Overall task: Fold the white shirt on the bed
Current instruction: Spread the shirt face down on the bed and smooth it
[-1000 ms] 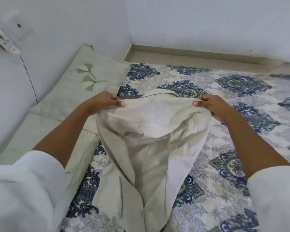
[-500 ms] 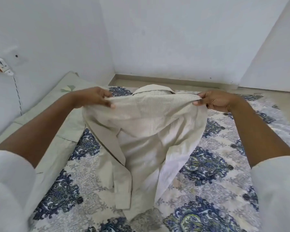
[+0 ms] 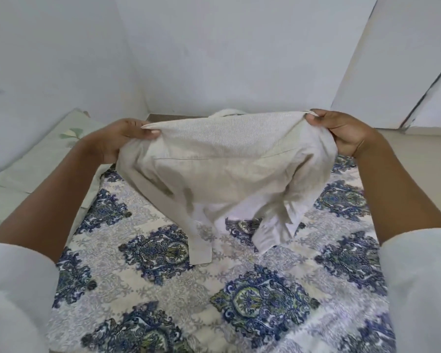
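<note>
Both hands up! Left hand (image 3: 122, 138) at ten o'clock pinches one shoulder of the white shirt (image 3: 227, 169), and right hand (image 3: 341, 133) at two o'clock clamps the other. The shirt hangs between them over the bed (image 3: 252, 301), tails seemingly brushing it.

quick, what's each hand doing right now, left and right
Left hand: closed, pinching one top corner of the white shirt.
Right hand: closed, pinching the shirt's other top corner.
</note>
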